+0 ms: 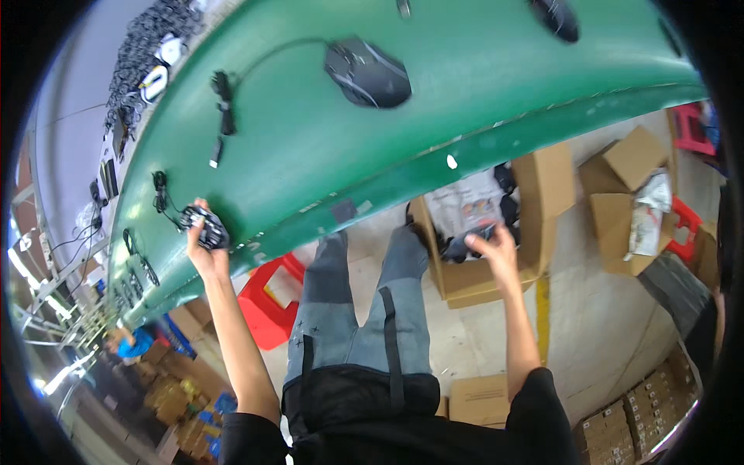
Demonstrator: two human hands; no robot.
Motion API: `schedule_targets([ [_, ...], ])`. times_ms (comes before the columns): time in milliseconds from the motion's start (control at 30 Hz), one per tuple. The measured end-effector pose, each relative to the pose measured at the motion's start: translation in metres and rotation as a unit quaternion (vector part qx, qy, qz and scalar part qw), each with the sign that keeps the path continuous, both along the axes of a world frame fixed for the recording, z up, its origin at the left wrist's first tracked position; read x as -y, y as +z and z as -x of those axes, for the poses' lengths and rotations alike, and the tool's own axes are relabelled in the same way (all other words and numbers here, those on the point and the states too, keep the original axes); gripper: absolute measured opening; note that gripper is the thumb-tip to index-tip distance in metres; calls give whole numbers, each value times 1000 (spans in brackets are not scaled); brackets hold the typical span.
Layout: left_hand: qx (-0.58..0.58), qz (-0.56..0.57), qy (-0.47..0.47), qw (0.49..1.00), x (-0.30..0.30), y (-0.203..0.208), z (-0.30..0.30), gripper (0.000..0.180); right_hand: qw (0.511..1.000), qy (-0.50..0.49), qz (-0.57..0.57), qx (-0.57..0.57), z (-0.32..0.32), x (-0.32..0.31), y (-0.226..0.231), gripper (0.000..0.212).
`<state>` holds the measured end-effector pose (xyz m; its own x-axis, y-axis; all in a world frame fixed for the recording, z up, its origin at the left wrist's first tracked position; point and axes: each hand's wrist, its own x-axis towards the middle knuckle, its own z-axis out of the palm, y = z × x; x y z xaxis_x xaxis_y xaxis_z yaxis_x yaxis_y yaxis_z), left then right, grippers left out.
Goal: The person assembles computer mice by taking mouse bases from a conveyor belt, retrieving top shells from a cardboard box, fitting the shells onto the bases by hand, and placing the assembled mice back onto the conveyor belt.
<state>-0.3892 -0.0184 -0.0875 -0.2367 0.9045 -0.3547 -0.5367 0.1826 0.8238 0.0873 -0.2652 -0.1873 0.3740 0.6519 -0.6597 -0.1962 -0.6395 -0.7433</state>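
Note:
My left hand [200, 242] is closed on a black computer mouse [211, 231] at the near left edge of the green work surface [294, 147]. Pale markings show on this mouse, and its bundled cord [160, 192] lies beside it. Over an open cardboard box [546, 205] on the right, my right hand [498, 252] grips a dark, rounded piece that looks like another mouse [459, 246]; blur and my fingers hide part of it. Inside the box are a whitish plastic bag [465, 203] and several black items.
Another corded mouse [368, 74] rests farther up the surface, its plug [216, 153] to the left. One more mouse [556, 18] lies at the far right. A red stool [267, 306] stands below the table edge. A second open carton [612, 213] sits right of the box.

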Motion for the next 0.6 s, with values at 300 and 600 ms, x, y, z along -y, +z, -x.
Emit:
schedule_targets([
  [300,138,26,-71,988,36,51,32,58,905,351,-26,-237,190,-73,235,45],
  [600,266,62,-108,956,51,79,69,60,849,461,-257,-41,289,-130,270,31],
])
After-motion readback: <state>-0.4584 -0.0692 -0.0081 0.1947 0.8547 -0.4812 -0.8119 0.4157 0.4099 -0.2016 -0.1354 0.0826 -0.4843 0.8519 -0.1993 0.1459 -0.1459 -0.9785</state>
